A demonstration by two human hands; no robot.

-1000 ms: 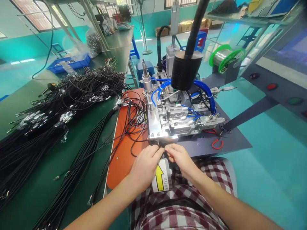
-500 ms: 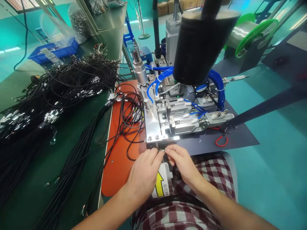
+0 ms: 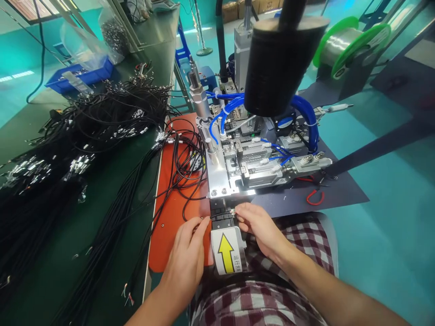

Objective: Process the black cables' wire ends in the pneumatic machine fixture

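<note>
A thin black cable (image 3: 220, 214) lies across the black slotted fixture (image 3: 222, 222) at the machine's front. Its small metal connector end (image 3: 233, 211) is in the fingertips of my right hand (image 3: 257, 224), which are closed in a pinch. To the left of the fixture, my left hand (image 3: 188, 249) has thumb and forefinger together around the same cable, over the orange board (image 3: 166, 244). Just below the fixture is a white plate with a yellow arrow (image 3: 227, 253). What my right fingers cover of the connector is hidden.
The metal machine (image 3: 217, 174) with blue air tubes (image 3: 234, 105) stands ahead, below a black cylinder (image 3: 282, 68). Loops of black cable (image 3: 185, 167) lie on the orange board. Cable bundles (image 3: 115, 217) cover the green table at left. Red-handled pliers (image 3: 315, 197) lie at right.
My left hand has moved left and down, away from the right hand, uncovering the fixture and the cable across it. The right hand stays almost in place at the connector.
</note>
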